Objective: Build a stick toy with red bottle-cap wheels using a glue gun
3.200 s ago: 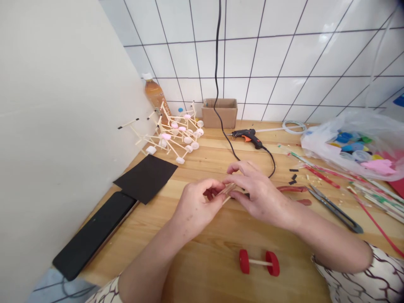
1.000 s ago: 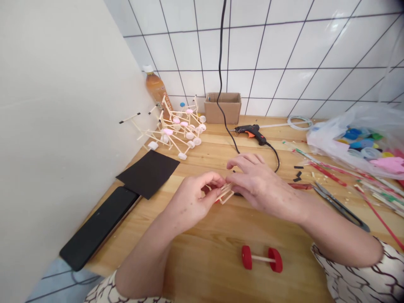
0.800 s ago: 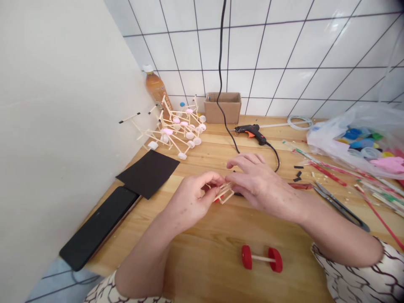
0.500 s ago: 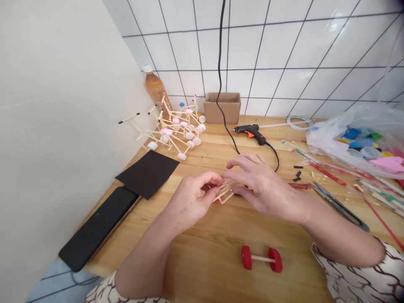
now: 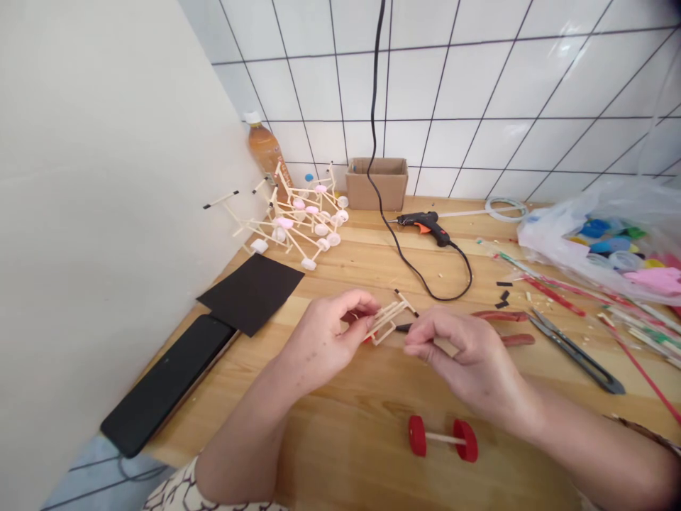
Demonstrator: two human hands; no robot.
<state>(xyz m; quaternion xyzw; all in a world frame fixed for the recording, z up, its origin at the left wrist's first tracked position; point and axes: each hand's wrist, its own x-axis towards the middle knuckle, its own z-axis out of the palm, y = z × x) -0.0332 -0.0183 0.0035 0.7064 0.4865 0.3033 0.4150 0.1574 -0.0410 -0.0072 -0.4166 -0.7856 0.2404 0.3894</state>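
Patterned sleeve (image 5: 178, 490) closest in view, at the left forearm. Just nearer than the right hand (image 5: 462, 351), a red wheel pair (image 5: 443, 438) lies on the wooden surface (image 5: 340, 454), two red discs joined by a pale stick axle. The left hand (image 5: 324, 333) is curled, its thumb and fingers pinching a small wooden stick frame (image 5: 386, 321) held just above the surface, with a bit of red showing under the fingers. The right hand is close beside the frame, its thumb and fingertips (image 5: 412, 339) pressed together, apparently on a thin dark strip (image 5: 404, 327), though that contact is too small to tell for sure.

Right of the right hand lie red-handled pliers (image 5: 511, 326), and farther right black-handled scissors (image 5: 579, 362). Left of the left hand are a black phone (image 5: 164, 383) and a black sheet (image 5: 250, 292).

Beyond the hands are a hot glue gun (image 5: 425, 227) with its black cord (image 5: 425, 284), and colored straws (image 5: 553, 294). Farther left stands a heap of stick models (image 5: 290, 223). Farthest off are a cardboard box (image 5: 377, 184), an orange-filled bottle (image 5: 264, 150), and a plastic bag of bottle caps (image 5: 601, 241), set before a white tile wall (image 5: 479, 85).
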